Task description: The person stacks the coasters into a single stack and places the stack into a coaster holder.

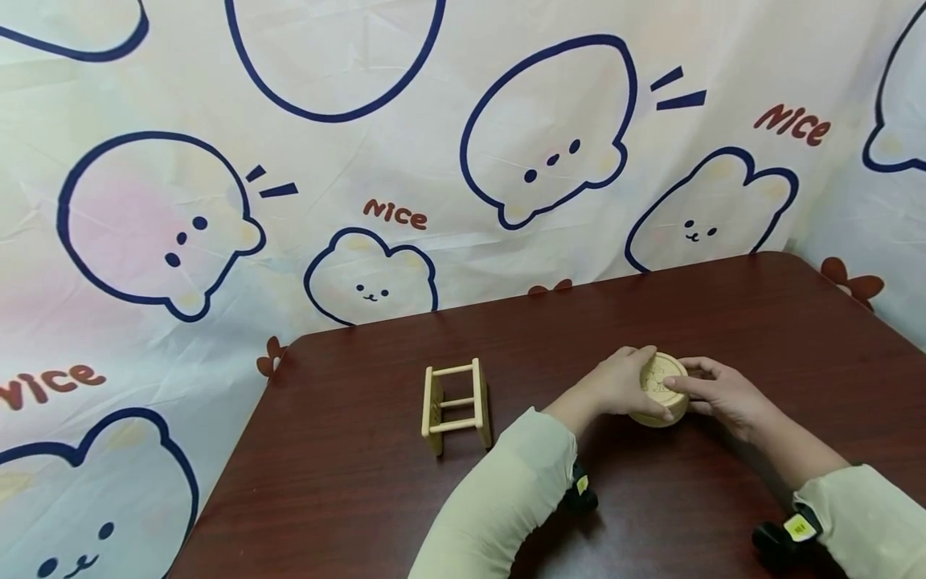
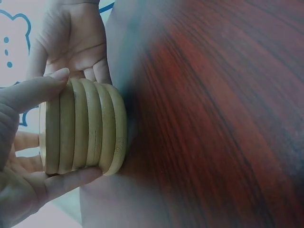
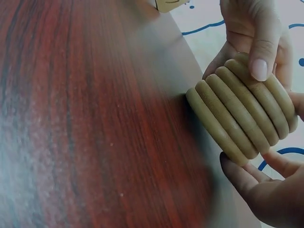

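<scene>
A stack of several round, pale wooden coasters (image 1: 660,371) is between both hands above the right part of the table, with a carved pattern on its top face. My left hand (image 1: 616,383) grips its left side, thumb toward me and fingers over the far edge. On the right side, my right hand (image 1: 732,396) holds it with the thumb over the top rim. Rounded coaster edges (image 2: 92,126) lie tightly together in the left wrist view. The same stack (image 3: 243,110) appears tilted in the right wrist view. Whether its underside touches the table cannot be told.
A small pale wooden rack (image 1: 436,406) with crossbars stands left of my hands on the dark red-brown table (image 1: 347,498). Behind the table's far edge hangs a light curtain (image 1: 347,169) with cartoon prints.
</scene>
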A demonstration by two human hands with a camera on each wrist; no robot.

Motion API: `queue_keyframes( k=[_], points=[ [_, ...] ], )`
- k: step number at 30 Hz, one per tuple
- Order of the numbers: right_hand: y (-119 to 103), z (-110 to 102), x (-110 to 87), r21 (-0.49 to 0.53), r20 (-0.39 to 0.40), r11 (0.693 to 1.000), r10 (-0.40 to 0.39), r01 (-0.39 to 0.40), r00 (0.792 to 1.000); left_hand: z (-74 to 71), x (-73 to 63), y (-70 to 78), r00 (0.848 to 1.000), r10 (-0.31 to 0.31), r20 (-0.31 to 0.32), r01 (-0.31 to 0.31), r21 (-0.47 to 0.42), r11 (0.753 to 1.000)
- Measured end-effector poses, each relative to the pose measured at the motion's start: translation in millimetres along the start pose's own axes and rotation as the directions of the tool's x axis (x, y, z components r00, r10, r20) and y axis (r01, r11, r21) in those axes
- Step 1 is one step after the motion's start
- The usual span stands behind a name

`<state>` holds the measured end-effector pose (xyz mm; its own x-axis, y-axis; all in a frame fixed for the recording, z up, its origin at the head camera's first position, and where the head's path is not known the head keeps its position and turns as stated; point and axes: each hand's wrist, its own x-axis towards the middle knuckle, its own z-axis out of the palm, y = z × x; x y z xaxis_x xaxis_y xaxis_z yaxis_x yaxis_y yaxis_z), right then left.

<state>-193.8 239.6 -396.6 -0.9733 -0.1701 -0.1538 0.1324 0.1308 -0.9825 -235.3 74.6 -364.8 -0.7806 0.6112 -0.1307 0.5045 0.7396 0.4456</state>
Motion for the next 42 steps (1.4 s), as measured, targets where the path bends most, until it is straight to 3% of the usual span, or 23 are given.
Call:
queue_keyframes(
  k=[8,12,19,26,32,42],
  points=[
    [3.7,-4.4,0.8,0.146,0.041,0.989,0.028,-0.034,0.999,-1.6,-1.0,-10.3,0.999,0.027,-0.036,-0.03,-0.088,0.996],
    [8.0,-6.1,1.2,0.181,0.115,0.984,-0.017,-0.004,0.993,-2.2,-2.4,-15.2,0.998,0.045,-0.048,-0.052,-0.156,0.986],
    [13.4,-3.4,3.0,0.282,0.255,0.959,-0.106,0.031,0.961,0.4,-4.9,-21.0,0.997,0.026,-0.075,-0.042,-0.218,0.975],
    [13.8,-0.9,2.6,0.269,0.298,0.961,-0.149,0.067,0.943,1.6,-9.2,-28.8,0.994,0.018,-0.103,-0.048,-0.295,0.954],
    [14.7,4.6,2.0,0.197,0.272,0.972,-0.178,0.126,0.946,4.7,-11.7,-36.4,0.993,0.007,-0.115,-0.047,-0.345,0.937],
    [14.3,12.9,1.1,0.244,0.29,0.965,-0.169,0.098,0.942,4.6,-18.0,-45.2,0.995,0.018,-0.1,-0.057,-0.405,0.912]
  ],
)
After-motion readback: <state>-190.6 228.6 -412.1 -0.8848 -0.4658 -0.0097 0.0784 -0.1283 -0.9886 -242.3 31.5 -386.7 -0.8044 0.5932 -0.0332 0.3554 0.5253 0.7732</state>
